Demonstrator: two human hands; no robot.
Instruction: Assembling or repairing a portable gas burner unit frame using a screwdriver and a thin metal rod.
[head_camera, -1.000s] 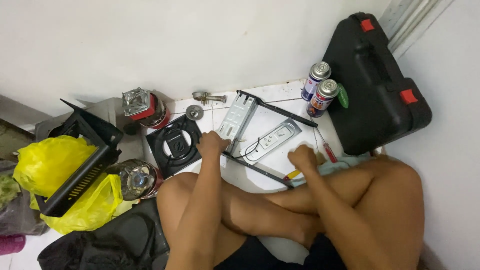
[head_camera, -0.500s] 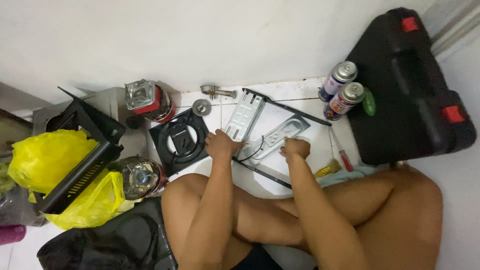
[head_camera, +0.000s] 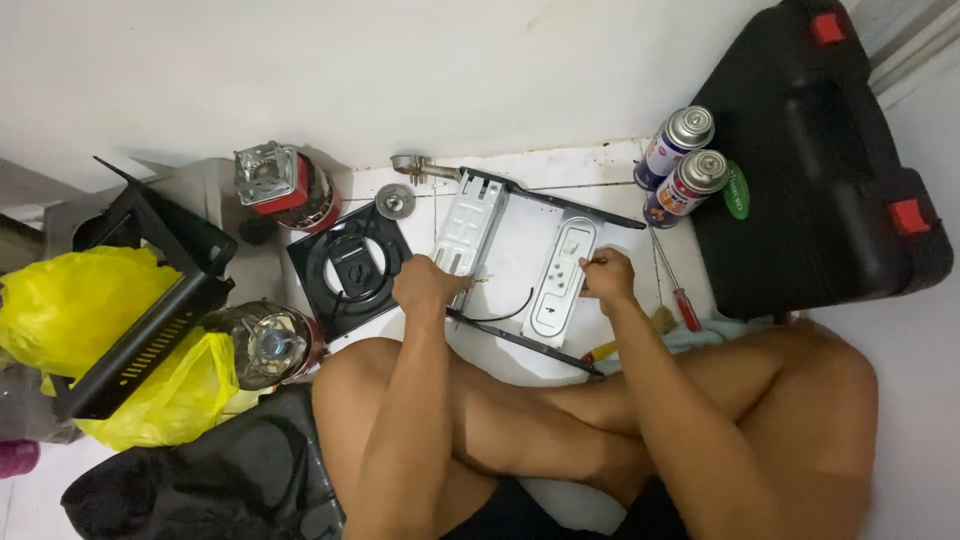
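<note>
I sit cross-legged on a white tiled floor over a dismantled stove frame (head_camera: 540, 195) made of black bars and grey metal plates. My left hand (head_camera: 425, 283) is closed at the lower end of the left grey plate (head_camera: 468, 222), pinching what looks like a small thin part. My right hand (head_camera: 605, 275) rests on the right edge of the long grey plate with holes (head_camera: 560, 275), fingers pinched on something small that I cannot make out. A thin black wire (head_camera: 505, 315) curves between the two hands.
A black square burner plate (head_camera: 350, 265) lies left of the frame. Two spray cans (head_camera: 680, 160) stand by a black tool case (head_camera: 820, 150) at right. A red-handled screwdriver (head_camera: 675, 285), a red gas burner (head_camera: 285, 185), a metal disc (head_camera: 394, 201) and yellow bags (head_camera: 70, 300) surround me.
The view has shifted and drawn closer. My right hand has moved up from the frame's lower right edge onto the long grey plate; my left hand stays at the left plate.
</note>
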